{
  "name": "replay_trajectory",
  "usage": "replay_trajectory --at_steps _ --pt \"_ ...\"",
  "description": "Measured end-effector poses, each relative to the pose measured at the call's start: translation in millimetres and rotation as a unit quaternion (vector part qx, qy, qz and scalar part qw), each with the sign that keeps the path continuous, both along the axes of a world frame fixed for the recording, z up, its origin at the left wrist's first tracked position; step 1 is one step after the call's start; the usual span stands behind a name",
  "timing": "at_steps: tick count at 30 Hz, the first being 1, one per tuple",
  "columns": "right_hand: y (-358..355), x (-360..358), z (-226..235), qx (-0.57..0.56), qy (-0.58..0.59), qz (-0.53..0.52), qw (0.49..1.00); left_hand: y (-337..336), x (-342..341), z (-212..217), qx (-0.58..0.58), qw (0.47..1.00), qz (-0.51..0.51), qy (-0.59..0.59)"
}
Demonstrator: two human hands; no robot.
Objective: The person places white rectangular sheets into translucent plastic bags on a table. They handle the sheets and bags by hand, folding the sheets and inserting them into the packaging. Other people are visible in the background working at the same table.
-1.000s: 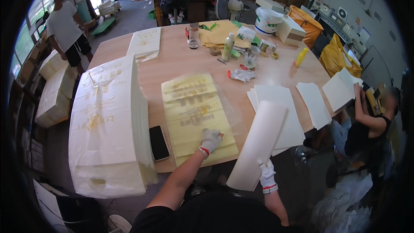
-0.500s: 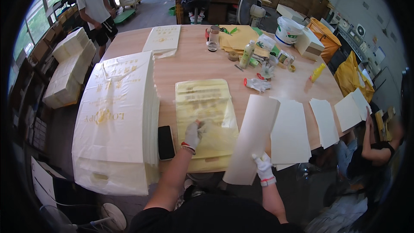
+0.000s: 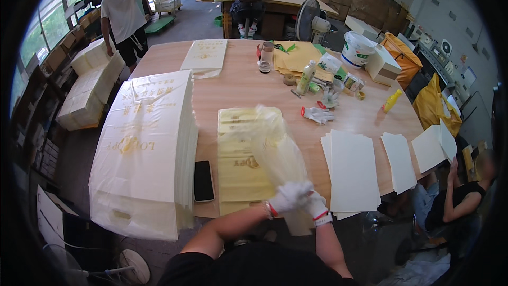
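Note:
Both my hands wear white knitted gloves with red cuffs and meet close together over the table's front edge. My left hand [image 3: 288,197] is closed on a translucent plastic bag [image 3: 279,151], which is lifted and stretches away from me. Close against it, my right hand [image 3: 317,206] is closed, its fingers partly hidden. A pale strip of the card sheet [image 3: 299,224] shows below the hands; the bag and gloves hide most of the sheet. Beneath the bag lies a stack of yellowish printed plastic bags [image 3: 238,151].
To the left are a tall pile of white printed bags [image 3: 140,143] and a black phone [image 3: 203,181]. White card sheets [image 3: 353,169] lie right. Farther back stand a bottle [image 3: 306,78], spare gloves [image 3: 318,115] and a bucket [image 3: 355,47]. A seated co-worker [image 3: 457,190] handles cards at right.
My left hand has moved right and toward me, drawing a bag off the stack. The card sheet in my right hand has turned and is now mostly covered. The view has tilted slightly up.

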State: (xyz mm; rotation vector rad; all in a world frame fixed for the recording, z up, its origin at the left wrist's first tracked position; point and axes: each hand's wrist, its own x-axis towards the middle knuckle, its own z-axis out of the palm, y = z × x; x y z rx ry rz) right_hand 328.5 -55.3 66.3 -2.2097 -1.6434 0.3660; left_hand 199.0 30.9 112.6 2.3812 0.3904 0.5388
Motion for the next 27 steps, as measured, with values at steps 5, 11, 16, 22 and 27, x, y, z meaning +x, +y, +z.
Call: replay_trajectory --at_steps 5,11,16,22,27 --pt "48.5 -21.9 -18.6 0.182 -0.069 -0.171 0.966 25.8 -56.3 -72.2 0.041 0.997 0.053 -0.044" --pt "78.3 13.9 -26.7 -0.182 -0.035 -0.139 0.973 74.0 -109.0 -112.4 0.237 0.917 0.318 -0.037" --pt "37.6 -11.9 -2.2 -0.26 -0.086 -0.029 0.961 70.9 -142.2 -158.8 -0.202 0.895 0.382 -0.109" --pt "-83.0 -41.8 -6.9 -0.145 0.002 -0.012 0.989 -41.0 -191.9 -61.5 -0.212 0.913 0.332 0.102" --pt "-177.0 -100.7 -1.4 -0.038 -0.097 0.032 0.994 -107.5 -235.9 -46.5 -0.212 0.961 0.17 -0.058"
